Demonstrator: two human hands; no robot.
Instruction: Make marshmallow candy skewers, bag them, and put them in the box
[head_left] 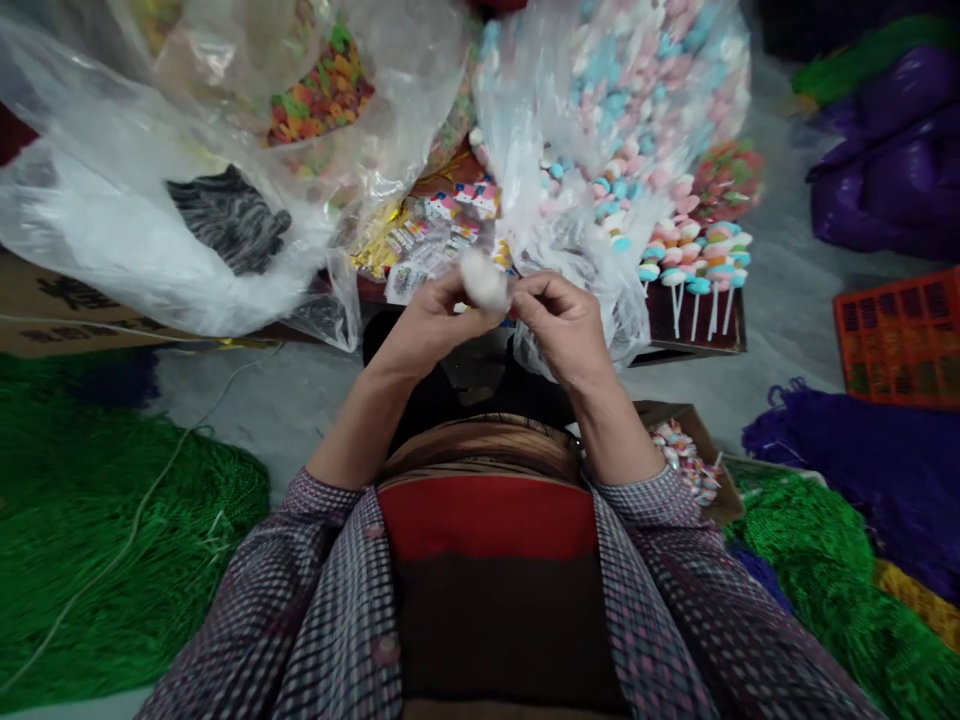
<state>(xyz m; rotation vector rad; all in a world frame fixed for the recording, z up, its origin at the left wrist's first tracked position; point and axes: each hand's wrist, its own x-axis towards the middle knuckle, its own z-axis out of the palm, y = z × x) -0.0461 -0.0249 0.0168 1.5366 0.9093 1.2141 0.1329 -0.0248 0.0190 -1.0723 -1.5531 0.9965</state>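
Observation:
My left hand (pixel 448 315) is closed round a white puffy bundle (pixel 484 282), blurred by motion, above the table's front edge. Beside it, my right hand (pixel 559 315) is closed, thumb and fingertips pinched together at the bundle's right end. Whatever lies in that pinch is too small to make out. Behind my hands lie printed candy wrappers (pixel 450 225) and gold ties (pixel 379 245). Just right of my right hand is a crumpled clear bag (pixel 585 235). Marshmallow lollipops (pixel 694 260) on white sticks lie at the table's right end.
Big clear bags hold gummy candies (pixel 322 95) at back left and pastel marshmallows (pixel 630 70) at back right. A dark striped cloth (pixel 229 220) sits at left. Green strands (pixel 112 540), an orange crate (pixel 900 335) and a box of wrapped candies (pixel 682 460) surround me.

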